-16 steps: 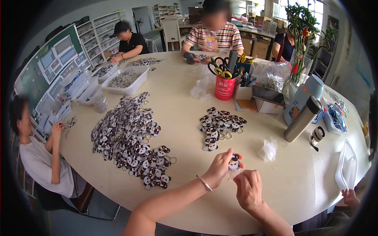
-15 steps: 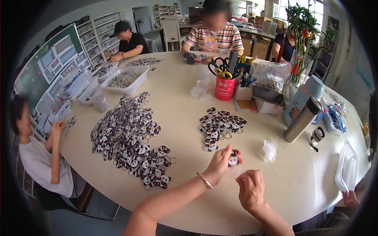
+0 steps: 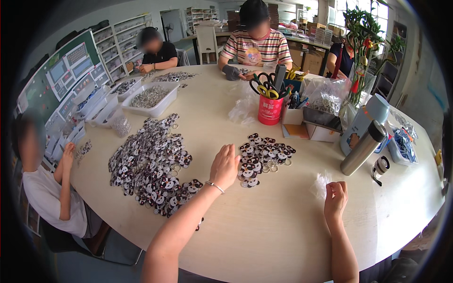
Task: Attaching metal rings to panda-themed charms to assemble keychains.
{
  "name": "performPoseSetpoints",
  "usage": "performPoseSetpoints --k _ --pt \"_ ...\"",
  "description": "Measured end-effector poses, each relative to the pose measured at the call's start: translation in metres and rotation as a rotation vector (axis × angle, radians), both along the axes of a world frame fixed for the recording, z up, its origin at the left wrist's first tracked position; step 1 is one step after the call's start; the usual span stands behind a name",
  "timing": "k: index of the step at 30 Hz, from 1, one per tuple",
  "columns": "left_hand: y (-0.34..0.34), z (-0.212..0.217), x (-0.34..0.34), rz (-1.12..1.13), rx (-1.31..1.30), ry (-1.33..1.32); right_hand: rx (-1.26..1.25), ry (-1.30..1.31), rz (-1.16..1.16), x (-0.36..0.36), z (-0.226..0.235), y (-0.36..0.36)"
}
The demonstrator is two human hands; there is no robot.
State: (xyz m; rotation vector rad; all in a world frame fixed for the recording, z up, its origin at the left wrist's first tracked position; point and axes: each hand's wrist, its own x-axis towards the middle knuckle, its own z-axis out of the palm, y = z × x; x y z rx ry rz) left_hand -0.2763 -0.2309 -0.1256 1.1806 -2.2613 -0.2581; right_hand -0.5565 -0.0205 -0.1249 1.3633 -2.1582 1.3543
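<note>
My left hand [image 3: 225, 166], wearing a bracelet, is open with its fingers stretched out and side by side. It is just left of the smaller pile of panda-shaped key rings [image 3: 264, 158], and no held thing shows in it. On the right, my right hand [image 3: 336, 199] is closed, its fingertips pinched at the edge of a small heap of clear plastic bags [image 3: 319, 185]. Left of my left forearm spreads the larger pile of panda key rings [image 3: 148, 162], partly covered by that arm.
A red can [image 3: 270, 111] of scissors, a cardboard box [image 3: 295, 131], a steel flask [image 3: 362, 150], a blue bottle [image 3: 375, 111] and a tape roll [image 3: 380, 165] stand beyond my right hand. A white bin [image 3: 152, 111] of metal rings is far left. Other people sit around the table.
My left hand has moved left and away, and the panda piece no longer shows in it. My right hand has moved right to the bags. The white tray at the right edge is gone.
</note>
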Motion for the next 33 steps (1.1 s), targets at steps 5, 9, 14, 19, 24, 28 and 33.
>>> performPoseSetpoints --k 5,9,14,19,24,28,33 --pt "0.031 0.002 0.052 -0.131 0.092 -0.362 -0.026 -0.026 0.029 0.001 0.007 -0.001" --pt "0.090 0.007 0.066 -0.286 0.123 -0.508 -0.010 -0.039 0.030 0.000 0.006 0.002" --pt "0.176 -0.003 0.038 -0.435 0.106 -0.407 -0.008 -0.013 0.036 0.002 0.005 -0.003" --pt "0.157 0.006 -0.065 -0.449 0.086 -0.468 -0.026 0.097 0.037 0.007 0.002 -0.007" --pt "0.146 -0.002 -0.151 -0.448 0.074 -0.380 -0.031 0.103 0.025 0.001 -0.001 -0.002" --pt "0.152 0.003 -0.154 -0.407 0.094 -0.200 -0.041 0.162 0.002 -0.003 0.003 -0.002" --pt "0.129 0.023 -0.069 -0.380 -0.253 0.195 -0.087 0.137 -0.037 -0.009 0.010 0.005"
